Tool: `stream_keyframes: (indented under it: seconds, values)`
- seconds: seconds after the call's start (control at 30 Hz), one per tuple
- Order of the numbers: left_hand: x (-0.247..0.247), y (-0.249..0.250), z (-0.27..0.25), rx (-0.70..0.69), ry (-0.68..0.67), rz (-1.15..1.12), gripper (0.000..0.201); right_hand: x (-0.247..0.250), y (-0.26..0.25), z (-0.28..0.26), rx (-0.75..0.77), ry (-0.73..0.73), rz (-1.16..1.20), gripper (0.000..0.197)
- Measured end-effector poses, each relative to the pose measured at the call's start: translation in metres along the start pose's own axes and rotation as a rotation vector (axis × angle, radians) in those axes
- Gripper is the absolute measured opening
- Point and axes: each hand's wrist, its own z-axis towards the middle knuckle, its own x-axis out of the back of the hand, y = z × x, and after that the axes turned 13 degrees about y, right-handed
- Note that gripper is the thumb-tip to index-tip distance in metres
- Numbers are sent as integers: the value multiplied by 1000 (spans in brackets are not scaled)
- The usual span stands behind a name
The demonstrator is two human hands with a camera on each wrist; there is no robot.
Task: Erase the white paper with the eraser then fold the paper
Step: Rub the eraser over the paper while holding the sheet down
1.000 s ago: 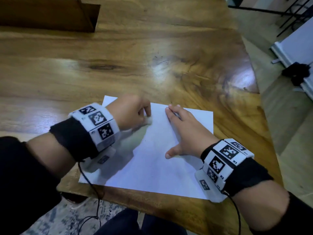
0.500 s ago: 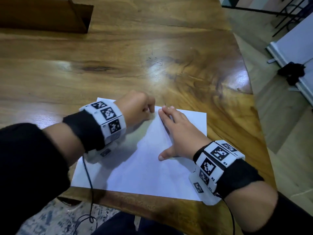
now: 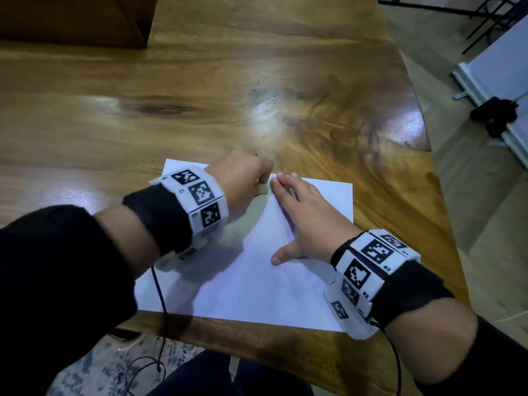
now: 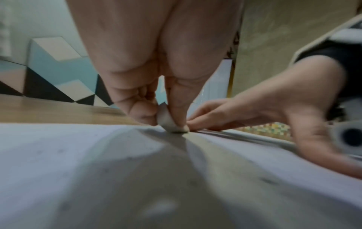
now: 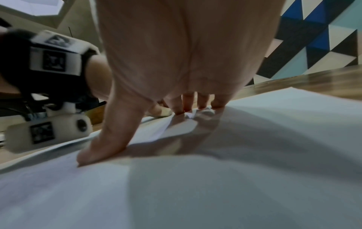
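A white sheet of paper lies flat at the near edge of the wooden table. My left hand pinches a small white eraser between thumb and fingers, its lower end pressed on the paper near the far edge. In the head view the eraser barely shows under the fist. My right hand lies flat on the sheet with fingers straight and thumb spread, fingertips close beside the eraser. The paper bulges slightly under the right palm.
A dark wooden box stands at the table's far left. The table's right edge drops to the floor, where a white board and a black object lie. Cables hang below the near edge.
My left hand with the eraser has shifted up and to the right along the paper's far edge, closer to the right fingertips. The right hand stays pressed flat on the sheet.
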Motion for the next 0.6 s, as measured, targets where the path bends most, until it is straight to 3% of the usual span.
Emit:
stream_keyframes:
  seconds: [0.13,0.23,0.3,0.43,0.53,0.6]
  values:
    - [1,1,-50,-105,-209,-105,9,0,0,0,-12,-6,18,131]
    - [4,0,-66,-195,-284,-97,16,0,0,-1,-8,-4,17,130]
    - [6,-3,-48,-143,-212,-66,5,-1,0,-1,-4,-6,10,130]
    - [5,-11,-8,7,46,-31,12,-1,0,-1,-10,-5,4,130]
    - [1,-11,-36,-112,-43,-53,1,0,0,-1,-16,-8,10,130]
    - [0,-9,-68,-209,-164,-111,13,0,0,-1,-10,-9,8,130]
